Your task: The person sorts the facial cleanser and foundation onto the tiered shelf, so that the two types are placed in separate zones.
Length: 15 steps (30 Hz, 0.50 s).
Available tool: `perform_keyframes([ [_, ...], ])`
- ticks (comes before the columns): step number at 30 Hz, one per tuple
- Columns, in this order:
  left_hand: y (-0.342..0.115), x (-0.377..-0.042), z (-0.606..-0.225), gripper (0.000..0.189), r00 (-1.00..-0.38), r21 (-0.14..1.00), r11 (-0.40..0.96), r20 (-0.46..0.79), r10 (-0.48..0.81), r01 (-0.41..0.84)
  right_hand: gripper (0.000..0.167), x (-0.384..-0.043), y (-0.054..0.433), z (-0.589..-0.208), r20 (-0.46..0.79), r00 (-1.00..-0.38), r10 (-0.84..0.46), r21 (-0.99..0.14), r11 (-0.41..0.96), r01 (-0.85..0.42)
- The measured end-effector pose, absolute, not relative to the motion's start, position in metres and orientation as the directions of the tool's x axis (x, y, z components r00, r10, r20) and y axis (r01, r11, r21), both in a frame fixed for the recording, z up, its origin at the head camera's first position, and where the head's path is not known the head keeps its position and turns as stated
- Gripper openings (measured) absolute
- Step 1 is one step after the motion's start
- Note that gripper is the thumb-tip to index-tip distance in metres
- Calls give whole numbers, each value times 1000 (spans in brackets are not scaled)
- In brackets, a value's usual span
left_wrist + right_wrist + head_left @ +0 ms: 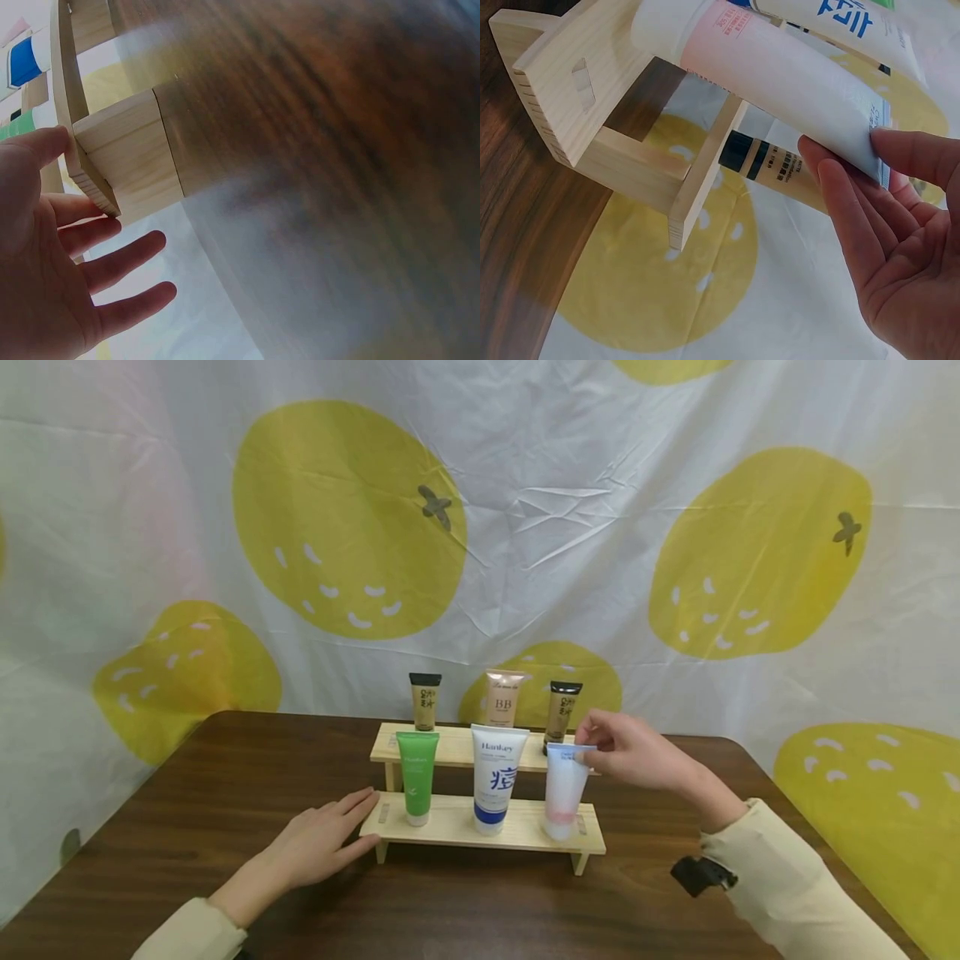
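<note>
My right hand (pixel 626 747) pinches the flat crimped top of a pale pink-and-white squeeze tube (pixel 564 793) between thumb and fingers. The tube stands cap-down at the right end of the lower shelf of a two-tier wooden stand (pixel 450 833). At that shelf's left end, my left hand (pixel 322 839) grips the plank's corners with thumb and index finger; its other fingers spread loosely in the left wrist view. A white Hankey tube (pixel 497 772) with a blue band is in the middle of the lower shelf, and a green tube (pixel 417 777) is on the left.
On the upper shelf stand a gold tube with black end (pixel 425 702), a beige BB tube (pixel 503 700) and another gold tube (pixel 562 714) at the right, close behind my right hand. A dark wooden table (pixel 450 910) bears the stand. A lemon-patterned cloth (pixel 540 560) hangs behind.
</note>
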State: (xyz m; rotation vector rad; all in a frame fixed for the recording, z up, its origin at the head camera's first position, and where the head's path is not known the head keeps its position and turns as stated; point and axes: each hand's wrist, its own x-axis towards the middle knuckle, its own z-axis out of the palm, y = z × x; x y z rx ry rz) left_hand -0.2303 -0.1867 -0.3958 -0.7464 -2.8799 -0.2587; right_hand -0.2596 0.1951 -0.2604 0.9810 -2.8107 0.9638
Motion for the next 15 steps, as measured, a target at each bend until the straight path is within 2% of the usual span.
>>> perform_keyframes([
  [15,-187,-230,-396,62,-862,122,860,194,469,496,7,-265,192,-265,216,-822,-528,-581,607,-543],
])
